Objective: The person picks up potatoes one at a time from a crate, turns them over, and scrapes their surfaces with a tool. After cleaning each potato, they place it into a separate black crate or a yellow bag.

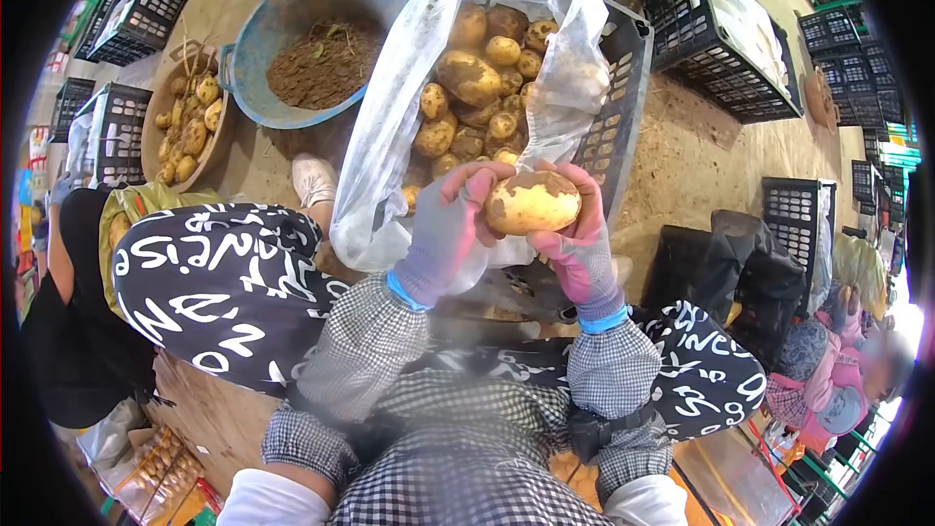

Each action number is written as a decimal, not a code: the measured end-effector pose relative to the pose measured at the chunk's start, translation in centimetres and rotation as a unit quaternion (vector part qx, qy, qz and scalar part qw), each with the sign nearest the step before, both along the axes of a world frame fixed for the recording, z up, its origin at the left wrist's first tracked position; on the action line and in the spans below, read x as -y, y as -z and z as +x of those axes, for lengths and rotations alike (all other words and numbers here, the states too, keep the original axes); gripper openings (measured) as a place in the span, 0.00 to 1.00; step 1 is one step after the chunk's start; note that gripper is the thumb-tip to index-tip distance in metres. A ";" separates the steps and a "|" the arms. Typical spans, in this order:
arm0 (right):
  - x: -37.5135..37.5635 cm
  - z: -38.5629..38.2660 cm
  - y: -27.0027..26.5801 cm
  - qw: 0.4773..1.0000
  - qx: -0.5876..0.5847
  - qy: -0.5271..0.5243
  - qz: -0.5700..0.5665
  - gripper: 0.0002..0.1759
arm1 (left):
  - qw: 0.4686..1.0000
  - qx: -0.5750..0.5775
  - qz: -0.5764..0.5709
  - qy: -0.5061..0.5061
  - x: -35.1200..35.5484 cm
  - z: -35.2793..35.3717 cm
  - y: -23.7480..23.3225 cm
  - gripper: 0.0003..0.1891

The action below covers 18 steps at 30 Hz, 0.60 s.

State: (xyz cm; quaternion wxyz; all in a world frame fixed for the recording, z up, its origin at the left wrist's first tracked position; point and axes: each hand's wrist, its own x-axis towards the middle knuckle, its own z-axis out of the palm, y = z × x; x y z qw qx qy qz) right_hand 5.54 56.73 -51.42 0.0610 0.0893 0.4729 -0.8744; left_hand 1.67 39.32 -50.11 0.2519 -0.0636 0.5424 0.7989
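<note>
Between my gloved hands is a large potato (535, 206), pale yellow with brown soil on its upper side. My left hand (450, 224) grips its left end, fingers bent over the top edge. On the other end, my right hand (586, 234) has its thumb below and its fingers along the side. Both gloves are pink and grey. Just beyond the hands stands a black plastic crate (623, 102) lined with a white translucent bag (375, 146). Inside lie several soil-marked potatoes (469, 78) of mixed sizes.
Left of the crate is a blue tub (255, 54) with loose soil (326, 66) in it. A brown basket (156, 151) of potatoes stands farther left. More black crates (716, 39) and black bags (682, 268) are at the right. Other people (823, 370) sit at both sides.
</note>
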 end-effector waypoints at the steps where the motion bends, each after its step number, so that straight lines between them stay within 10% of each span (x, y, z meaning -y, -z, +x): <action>1: 0.1 -0.1 -0.3 1.000 -0.002 0.009 -0.012 0.45 | 0.998 -0.031 -0.054 0.018 0.1 -0.1 -0.2 0.26; 15: -0.3 -0.3 -0.9 0.997 -0.039 -0.017 -0.059 0.48 | 0.989 0.033 0.133 0.059 0.9 -0.3 -0.4 0.30; 18: -1.2 -1.1 -2.4 0.994 -0.028 -0.068 0.074 0.45 | 0.990 0.008 0.138 0.039 -0.3 0.5 -0.4 0.30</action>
